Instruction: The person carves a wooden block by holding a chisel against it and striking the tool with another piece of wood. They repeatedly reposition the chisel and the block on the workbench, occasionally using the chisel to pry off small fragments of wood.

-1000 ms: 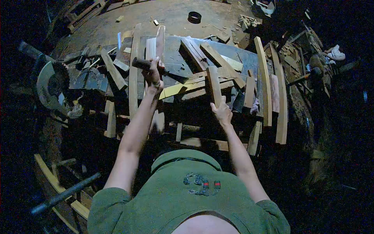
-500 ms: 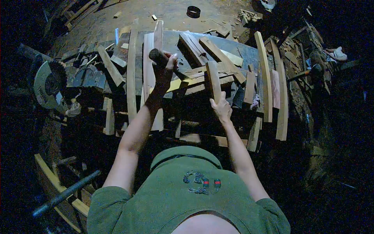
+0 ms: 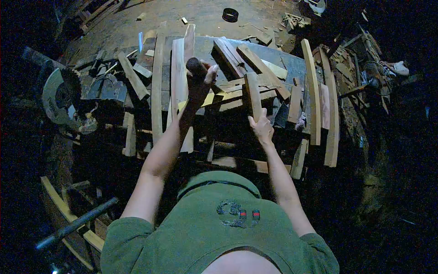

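My left hand (image 3: pixel 210 76) is closed around a dark tool (image 3: pixel 196 66) with a thick, round end that points up toward me. Shadow hides most of its shape, so I cannot tell its kind. A short wooden slat (image 3: pixel 252 93) stands tilted up from the fist of my right hand (image 3: pixel 262 128), which grips its near end. Beyond and between the hands, several loose wood pieces (image 3: pixel 235 93) lie across one another on the workbench (image 3: pixel 207 50), with a yellow strip (image 3: pixel 208 99) among them.
Long curved slats (image 3: pixel 158 86) rest across the bench at the left, and more (image 3: pixel 311 91) at the right. A circular saw blade (image 3: pixel 68 86) with its guard is at far left. A dark ring (image 3: pixel 230 15) lies on the floor behind. A metal bar (image 3: pixel 77 223) juts in at lower left.
The view has shifted slightly. My left hand, with the dark tool, has moved a little to the right; the right hand keeps its grip on the slat.
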### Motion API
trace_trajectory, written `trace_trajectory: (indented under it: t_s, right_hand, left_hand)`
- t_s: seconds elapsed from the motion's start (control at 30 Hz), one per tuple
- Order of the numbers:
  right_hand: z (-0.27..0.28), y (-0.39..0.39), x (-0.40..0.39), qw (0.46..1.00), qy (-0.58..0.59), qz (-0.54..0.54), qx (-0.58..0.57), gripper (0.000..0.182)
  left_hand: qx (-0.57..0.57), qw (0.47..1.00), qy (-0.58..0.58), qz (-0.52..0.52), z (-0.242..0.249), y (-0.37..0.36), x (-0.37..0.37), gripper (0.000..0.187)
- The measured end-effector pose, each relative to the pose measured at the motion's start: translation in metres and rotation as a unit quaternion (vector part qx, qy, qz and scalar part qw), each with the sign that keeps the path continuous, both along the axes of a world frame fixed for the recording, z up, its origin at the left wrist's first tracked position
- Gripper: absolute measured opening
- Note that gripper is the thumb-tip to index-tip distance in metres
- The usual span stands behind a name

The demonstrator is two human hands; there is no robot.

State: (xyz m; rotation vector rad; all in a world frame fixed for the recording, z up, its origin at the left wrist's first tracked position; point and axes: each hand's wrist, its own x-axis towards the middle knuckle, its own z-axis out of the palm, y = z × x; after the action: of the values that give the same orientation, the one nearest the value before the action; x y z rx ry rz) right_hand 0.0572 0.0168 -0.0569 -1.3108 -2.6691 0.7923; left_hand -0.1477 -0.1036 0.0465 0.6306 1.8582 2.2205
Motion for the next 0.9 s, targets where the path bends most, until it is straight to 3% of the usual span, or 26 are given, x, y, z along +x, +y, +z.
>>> trace_trajectory:
  t_s: [0.1, 0.2, 0.27, 0.37, 0.43, 0.47, 0.5, 0.57, 0.6, 0.7, 0.73, 0.77, 0.9]
  right_hand:
    - [0.006, -0.001, -0.005, 1.0, 0.021, -0.001, -0.018, 0.05]
    - [0.022, 0.001, -0.021, 0.996, 0.058, -0.017, -0.069, 0.046]
    - [0.07, -0.003, -0.036, 0.981, 0.167, 0.053, -0.089, 0.052]
    - [0.118, -0.004, -0.057, 0.928, 0.338, 0.156, 0.034, 0.051]
    - [0.135, -0.008, -0.056, 0.926, 0.326, 0.178, 0.069, 0.051]
    - [0.142, -0.009, -0.056, 0.923, 0.309, 0.204, 0.103, 0.051]
    - [0.149, -0.011, -0.055, 0.918, 0.29, 0.231, 0.138, 0.05]
    - [0.173, -0.021, -0.053, 0.904, 0.246, 0.286, 0.203, 0.049]
    - [0.216, -0.036, -0.05, 0.929, 0.128, 0.304, 0.166, 0.048]
    - [0.228, -0.03, -0.05, 0.911, 0.13, 0.297, 0.254, 0.045]
    - [0.212, -0.022, -0.052, 0.861, 0.324, 0.3, 0.255, 0.048]
    - [0.247, -0.041, -0.04, 0.893, 0.296, 0.281, 0.19, 0.054]
    - [0.219, -0.037, -0.048, 0.916, 0.169, 0.282, 0.229, 0.056]
  left_hand:
    - [-0.05, 0.998, 0.048, -0.002, -0.011, 0.004, -0.005, 0.019]
    - [-0.067, 0.996, 0.056, 0.03, 0.009, 0.006, 0.008, 0.02]
    - [-0.088, 0.991, 0.093, 0.035, 0.014, 0.004, 0.014, 0.021]
    - [-0.112, 0.987, 0.115, 0.009, -0.001, 0.007, 0.006, 0.021]
    - [-0.095, 0.993, 0.065, -0.025, -0.024, 0.012, 0.004, 0.021]
    - [0.111, 0.98, -0.112, -0.119, -0.054, 0.019, -0.003, 0.017]
    - [0.307, 0.886, -0.281, -0.204, -0.07, 0.024, -0.008, 0.014]
    - [0.294, 0.898, -0.259, -0.202, -0.075, 0.025, -0.011, 0.014]
    - [0.281, 0.909, -0.236, -0.196, -0.077, 0.025, -0.012, 0.014]
    - [0.236, 0.94, -0.169, -0.182, -0.08, 0.026, -0.014, 0.015]
    - [0.216, 0.948, -0.155, -0.173, -0.084, 0.027, -0.015, 0.015]
    - [0.195, 0.957, -0.139, -0.165, -0.084, 0.027, -0.016, 0.015]
    - [0.12, 0.983, -0.05, -0.127, -0.084, 0.027, -0.017, 0.016]
